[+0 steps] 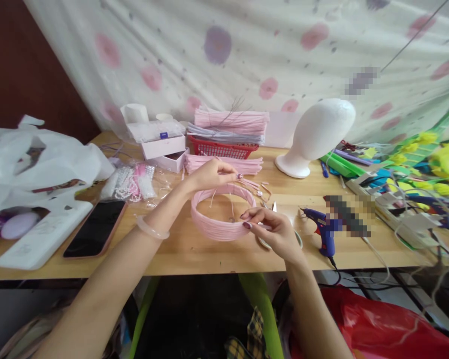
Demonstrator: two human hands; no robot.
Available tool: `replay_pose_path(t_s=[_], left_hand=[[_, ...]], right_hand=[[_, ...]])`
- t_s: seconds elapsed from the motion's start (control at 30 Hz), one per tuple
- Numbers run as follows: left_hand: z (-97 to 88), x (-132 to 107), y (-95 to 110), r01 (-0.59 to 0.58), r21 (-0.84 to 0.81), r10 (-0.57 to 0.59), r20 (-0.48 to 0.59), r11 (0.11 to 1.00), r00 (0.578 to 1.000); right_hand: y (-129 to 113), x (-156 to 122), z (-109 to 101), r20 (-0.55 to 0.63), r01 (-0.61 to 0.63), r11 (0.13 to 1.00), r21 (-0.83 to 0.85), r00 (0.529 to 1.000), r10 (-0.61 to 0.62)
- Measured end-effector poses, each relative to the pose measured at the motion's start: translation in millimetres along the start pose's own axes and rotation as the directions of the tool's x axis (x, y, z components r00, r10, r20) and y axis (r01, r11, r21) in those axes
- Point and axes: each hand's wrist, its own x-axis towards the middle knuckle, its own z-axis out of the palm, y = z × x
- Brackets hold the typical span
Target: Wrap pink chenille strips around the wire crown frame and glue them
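Note:
A pink ring (220,232), wound from rows of fuzzy strands like pipe cleaners, sits on the wooden table in front of me. My right hand (275,232) pinches its right front edge between thumb and fingers. Above the ring's far rim is my left hand (217,174), its fingertips closed together; anything between them is too small to make out. Thin loose strand ends rise inside the ring. Short pink offcuts (250,183) lie just past my left fingertips. Scissors (274,206) rest partly hidden behind my right hand.
Pink pipe cleaner bundles (224,164) lie before a red basket (224,148). A white foam head (314,134) stands back right, a blue glue gun (324,227) nearer. Power strips and cables crowd the right. A phone (95,229), power bank (45,237) and bagged beads (130,182) are left.

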Motion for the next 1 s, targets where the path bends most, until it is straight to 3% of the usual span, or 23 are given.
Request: replay_pose_path(t_s=[0.1, 0.17, 0.2, 0.23, 0.27, 0.3, 0.33, 0.37, 0.4, 0.43, 0.47, 0.53, 0.63, 0.7, 0.87, 1.0], left_hand=[[-20.0, -6.5, 15.4, -0.024, -0.04, 0.016, -0.197, 0.999, 0.98], [-29.6, -32.3, 26.9, -0.049, -0.062, 0.019, -0.406, 0.997, 0.914], [-29.7, -51.6, 31.9, -0.066, -0.095, 0.0, -0.57, 0.993, 0.822], [-25.4, -73.8, 35.9, -0.085, -0.14, -0.041, -0.717, 0.987, 0.695], [-16.2, -97.1, 38.9, -0.105, -0.168, -0.075, -0.806, 0.98, 0.587], [-2.4, -119.7, 40.9, -0.108, -0.205, -0.12, -0.843, 0.973, 0.525], [15.3, -139.9, 42.3, -0.102, -0.25, -0.165, -0.845, 0.963, 0.508], [35.3, -156.2, 43.5, -0.076, -0.344, -0.251, -0.803, 0.936, 0.54], [56.1, -167.8, 44.9, -0.039, -0.575, -0.458, -0.688, 0.817, 0.562], [75.8, -174.5, 46.8, -0.037, -0.748, -0.587, -0.55, 0.663, 0.594], [92.9, -176.9, 49.4, -0.059, -0.854, -0.645, -0.433, 0.516, 0.629], [115.5, -172.8, 55.9, -0.107, -0.937, -0.649, -0.31, 0.334, 0.695], [121.6, -161.5, 64.8, -0.163, -0.96, -0.62, -0.271, 0.226, 0.736], [116.3, -158.5, 68.4, -0.197, -0.966, -0.639, -0.26, 0.17, 0.724], [106.0, -162.2, 74.0, -0.271, -0.96, -0.777, -0.118, -0.069, 0.618], [103.0, -161.2, 80.8, -0.308, -0.927, -0.801, -0.014, -0.214, 0.599]], right_hand=[[-12.3, 4.5, -7.8, -0.058, -0.037, 0.995, 0.089, 0.997, 0.043], [-17.6, 5.6, -12.0, -0.093, -0.054, 0.989, 0.137, 0.993, 0.067], [-19.3, 5.5, -13.4, -0.11, -0.057, 0.986, 0.159, 0.991, 0.076], [-20.5, 5.2, -14.1, -0.126, -0.059, 0.982, 0.18, 0.989, 0.082], [-21.4, 4.6, -14.0, -0.139, -0.059, 0.978, 0.201, 0.986, 0.088], [-22.2, 4.1, -13.2, -0.148, -0.058, 0.974, 0.221, 0.985, 0.092], [-23.2, 3.6, -11.6, -0.153, -0.058, 0.969, 0.239, 0.983, 0.096], [-24.5, 3.2, -9.2, -0.153, -0.058, 0.965, 0.255, 0.983, 0.1], [-26.3, 2.6, -6.2, -0.148, -0.06, 0.961, 0.269, 0.984, 0.103], [-28.7, 1.7, -2.5, -0.14, -0.063, 0.958, 0.281, 0.985, 0.106], [-31.6, 0.4, 1.7, -0.13, -0.067, 0.955, 0.29, 0.986, 0.108], [-38.6, -4.1, 10.6, -0.109, -0.078, 0.951, 0.299, 0.987, 0.115], [-48.3, -14.6, 21.8, -0.08, -0.099, 0.955, 0.28, 0.989, 0.126], [-51.9, -21.7, 25.8, -0.074, -0.11, 0.961, 0.255, 0.988, 0.133], [-48.2, -31.1, 26.9, -0.079, -0.117, 0.963, 0.244, 0.987, 0.14], [-41.4, -32.4, 27.2, -0.087, -0.123, 0.946, 0.299, 0.984, 0.156]])
